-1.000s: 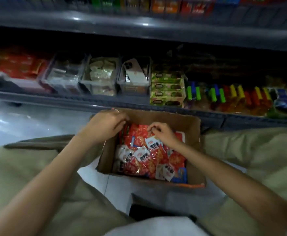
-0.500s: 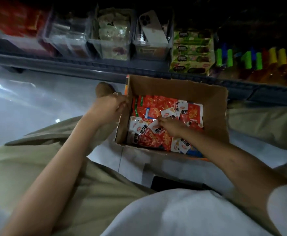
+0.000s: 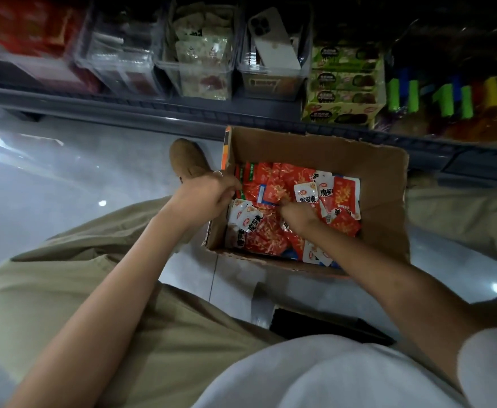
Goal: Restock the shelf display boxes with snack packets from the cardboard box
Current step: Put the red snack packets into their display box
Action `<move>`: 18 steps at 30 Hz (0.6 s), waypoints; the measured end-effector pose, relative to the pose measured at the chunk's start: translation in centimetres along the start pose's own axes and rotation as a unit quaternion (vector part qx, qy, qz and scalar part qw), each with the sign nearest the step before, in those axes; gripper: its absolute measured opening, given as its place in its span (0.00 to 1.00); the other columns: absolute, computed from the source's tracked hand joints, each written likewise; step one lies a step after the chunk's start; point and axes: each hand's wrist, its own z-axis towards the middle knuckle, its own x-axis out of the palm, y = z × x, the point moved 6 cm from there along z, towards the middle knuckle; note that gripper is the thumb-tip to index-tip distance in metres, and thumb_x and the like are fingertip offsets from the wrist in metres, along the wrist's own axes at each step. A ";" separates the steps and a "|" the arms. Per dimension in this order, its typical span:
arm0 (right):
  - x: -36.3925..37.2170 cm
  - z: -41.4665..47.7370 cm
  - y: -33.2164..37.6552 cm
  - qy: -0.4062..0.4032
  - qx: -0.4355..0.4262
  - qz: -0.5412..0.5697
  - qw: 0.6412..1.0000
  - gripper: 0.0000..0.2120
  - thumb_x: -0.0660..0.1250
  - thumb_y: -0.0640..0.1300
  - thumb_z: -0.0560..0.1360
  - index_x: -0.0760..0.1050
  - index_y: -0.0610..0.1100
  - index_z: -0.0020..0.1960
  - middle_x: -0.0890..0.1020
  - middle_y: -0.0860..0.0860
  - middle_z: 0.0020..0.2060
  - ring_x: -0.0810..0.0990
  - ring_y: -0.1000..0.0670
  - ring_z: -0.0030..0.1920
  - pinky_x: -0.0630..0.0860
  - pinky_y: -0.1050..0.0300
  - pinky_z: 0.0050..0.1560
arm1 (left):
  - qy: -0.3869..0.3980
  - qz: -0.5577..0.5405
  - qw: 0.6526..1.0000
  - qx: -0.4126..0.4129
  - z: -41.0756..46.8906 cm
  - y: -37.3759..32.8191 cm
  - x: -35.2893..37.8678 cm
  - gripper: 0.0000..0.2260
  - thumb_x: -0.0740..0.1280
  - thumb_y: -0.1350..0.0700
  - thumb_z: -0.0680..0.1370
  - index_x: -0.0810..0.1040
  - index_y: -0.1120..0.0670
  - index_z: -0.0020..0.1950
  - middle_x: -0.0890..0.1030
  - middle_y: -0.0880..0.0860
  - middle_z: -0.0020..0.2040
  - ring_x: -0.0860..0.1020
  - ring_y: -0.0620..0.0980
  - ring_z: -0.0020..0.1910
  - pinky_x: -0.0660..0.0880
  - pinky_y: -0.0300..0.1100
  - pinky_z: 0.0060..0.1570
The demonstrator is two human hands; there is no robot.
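I crouch in front of the low shelf with the cardboard box (image 3: 315, 151) on the floor between my knees, close enough that I can lift packets straight across to the display boxes without shifting my feet. My left hand (image 3: 209, 195) sits at the box's left wall with its fingers curled over the edge and down onto the packets there; it looks closed on one or two of them, though I cannot tell exactly what it has hold of, since the knuckles hide the fingertips. I judge it also steadies the box while I dig. My right hand (image 3: 296, 214) is down in the middle of the heap of red snack packets (image 3: 273, 184), fingers bunched and pinching into the pile, gathering a handful; which packets are actually in the pinch is hidden under the hand.

The packets lie loose and overlapping, so I rake them together rather than pick one at a time. Up on the shelf the clear display boxes (image 3: 200, 69) stand side by side, open at the top, with a phone (image 3: 273, 51) propped in the one just right of the pale packets. The green cartons (image 3: 344, 92) next to them are already stacked full. Nothing red from this box has left for the shelf in this grab yet
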 end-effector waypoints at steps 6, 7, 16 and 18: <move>-5.9 -0.8 -2.4 -0.070 -0.031 0.355 0.932 0.08 0.60 0.40 0.79 0.73 0.40 0.57 0.79 0.48 0.56 0.78 0.50 0.54 0.75 0.55 0.50 | 0.072 -0.089 0.993 0.023 0.5 -1.3 3.4 0.15 0.64 0.59 0.78 0.73 0.52 0.66 0.66 0.54 0.68 0.74 0.53 0.60 0.69 0.37 0.56; -7.3 -1.2 -2.3 -0.086 -0.042 0.414 0.905 0.08 0.61 0.41 0.79 0.73 0.40 0.56 0.80 0.48 0.54 0.78 0.55 0.52 0.75 0.58 0.49 | 0.086 -0.099 0.991 0.025 0.4 -1.6 4.1 0.17 0.65 0.58 0.78 0.72 0.51 0.66 0.63 0.56 0.70 0.73 0.55 0.61 0.70 0.40 0.59; -10.1 -2.4 -3.2 -0.147 0.003 0.639 0.755 0.08 0.64 0.39 0.78 0.70 0.44 0.56 0.78 0.50 0.47 0.79 0.61 0.33 0.75 0.66 0.40 | 0.067 -0.251 0.965 -0.042 0.5 -2.4 5.0 0.24 0.63 0.68 0.76 0.67 0.49 0.68 0.71 0.50 0.66 0.71 0.50 0.65 0.71 0.45 0.64; -6.9 -1.9 -4.9 -0.127 0.097 0.613 0.774 0.08 0.63 0.42 0.78 0.71 0.43 0.57 0.77 0.48 0.53 0.80 0.54 0.44 0.74 0.63 0.45 | 0.058 -0.241 0.966 -0.068 0.6 -1.5 4.9 0.24 0.63 0.67 0.76 0.67 0.48 0.69 0.71 0.52 0.67 0.73 0.51 0.64 0.74 0.46 0.61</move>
